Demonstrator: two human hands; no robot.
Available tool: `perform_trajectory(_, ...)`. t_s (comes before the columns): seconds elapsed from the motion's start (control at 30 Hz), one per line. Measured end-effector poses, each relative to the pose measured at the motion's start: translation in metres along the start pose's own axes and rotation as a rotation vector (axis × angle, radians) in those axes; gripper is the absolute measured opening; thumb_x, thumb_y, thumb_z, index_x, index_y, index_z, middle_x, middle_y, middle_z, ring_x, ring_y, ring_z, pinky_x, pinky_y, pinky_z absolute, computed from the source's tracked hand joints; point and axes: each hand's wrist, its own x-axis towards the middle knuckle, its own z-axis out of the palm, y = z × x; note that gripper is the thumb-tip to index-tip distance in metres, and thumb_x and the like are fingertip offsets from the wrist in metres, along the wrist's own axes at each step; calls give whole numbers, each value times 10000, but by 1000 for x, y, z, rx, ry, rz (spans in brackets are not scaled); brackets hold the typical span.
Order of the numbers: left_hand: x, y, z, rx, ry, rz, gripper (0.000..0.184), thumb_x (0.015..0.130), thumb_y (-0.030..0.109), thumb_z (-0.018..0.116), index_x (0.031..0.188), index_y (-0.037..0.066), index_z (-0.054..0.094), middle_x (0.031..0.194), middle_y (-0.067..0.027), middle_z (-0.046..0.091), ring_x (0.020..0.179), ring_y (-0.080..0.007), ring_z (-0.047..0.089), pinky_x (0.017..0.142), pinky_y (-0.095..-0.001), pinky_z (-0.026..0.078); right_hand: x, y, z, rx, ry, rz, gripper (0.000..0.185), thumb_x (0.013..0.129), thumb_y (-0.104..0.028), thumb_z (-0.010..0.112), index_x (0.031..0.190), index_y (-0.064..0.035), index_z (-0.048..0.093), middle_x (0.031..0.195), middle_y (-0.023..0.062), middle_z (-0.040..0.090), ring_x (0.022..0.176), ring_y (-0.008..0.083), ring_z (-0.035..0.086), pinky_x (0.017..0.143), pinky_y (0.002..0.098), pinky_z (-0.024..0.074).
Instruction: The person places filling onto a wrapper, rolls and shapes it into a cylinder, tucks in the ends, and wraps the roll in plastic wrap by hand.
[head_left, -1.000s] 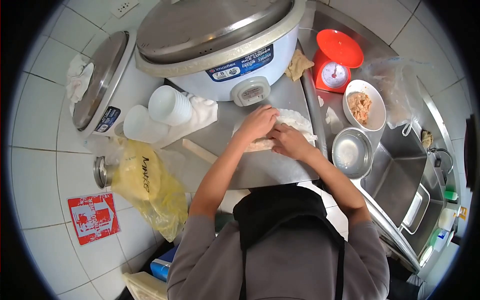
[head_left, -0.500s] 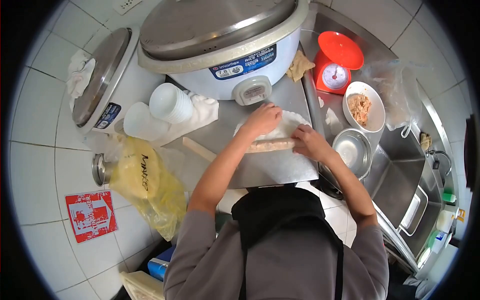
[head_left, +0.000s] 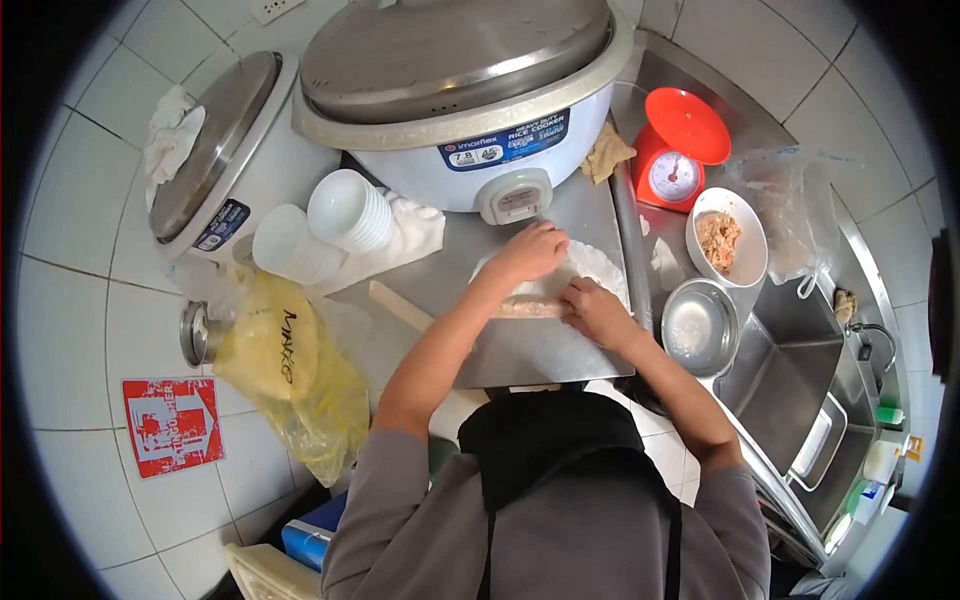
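Compared with one second ago, the hands are more apart, and a pale strip of filling [head_left: 530, 309] is now visible along the near side of the white wrapper [head_left: 603, 266] on the steel surface [head_left: 520, 356] — so the rolling seems only partly done. The right hand [head_left: 600, 315] has bent fingers at the strip's right part; the left hand [head_left: 538, 250] curls over the wrapper (whether either grips, I cannot tell).
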Motion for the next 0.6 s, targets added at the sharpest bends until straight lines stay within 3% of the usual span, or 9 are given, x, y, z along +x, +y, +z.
perform_trajectory(0.1, -1, -6, 1, -39, 10, 43, 295, 873, 177, 426, 1060, 64, 624, 1111, -145, 556, 1102, -304, 503, 955, -393, 398, 6, -2, 5, -55, -79, 85, 275, 665, -75, 715, 906, -36, 590, 999, 112, 552, 952, 299, 562, 812, 390, 493)
perform_trajectory(0.2, 2, -10, 2, -53, -2, 28, 306, 867, 165, 420, 1065, 70, 632, 1098, -142, 558, 1098, -303, 504, 948, -394, 398, 19, -15, 16, -17, 6, 68, 264, 667, -76, 709, 899, -32, 593, 1011, 118, 551, 964, 306, 560, 820, 398, 491)
perform_trajectory(0.27, 4, -15, -1, -75, -29, 50, 312, 865, 162, 416, 1069, 73, 634, 1091, -141, 558, 1096, -304, 504, 947, -391, 397, 32, -19, 34, -9, 68, -67, 294, 665, -89, 724, 923, -32, 597, 1026, 127, 548, 986, 311, 555, 829, 403, 487)
perform_trajectory(0.37, 2, -20, -2, -107, -56, 94, 332, 861, 148, 404, 1101, 78, 623, 1094, -134, 543, 1088, -302, 502, 951, -375, 386, 34, -23, 27, 23, -89, 25, 324, 662, -93, 729, 952, -27, 601, 1049, 133, 548, 1009, 312, 547, 834, 405, 486)
perform_trajectory(0.47, 1, -19, -4, -114, -51, 98, 334, 864, 142, 400, 1113, 79, 613, 1106, -132, 533, 1089, -298, 500, 955, -372, 382, 37, -36, 25, 81, 37, -2, 345, 662, -100, 735, 973, -28, 603, 1064, 135, 547, 1025, 312, 540, 835, 408, 486)
perform_trajectory(0.6, 0, -21, -5, -111, -70, 110, 329, 870, 141, 402, 1118, 80, 610, 1113, -140, 529, 1098, -294, 496, 961, -370, 380, 49, -38, 40, 21, -81, 1, 407, 676, -119, 735, 1043, -12, 596, 1066, 151, 547, 1003, 333, 549, 843, 406, 477)
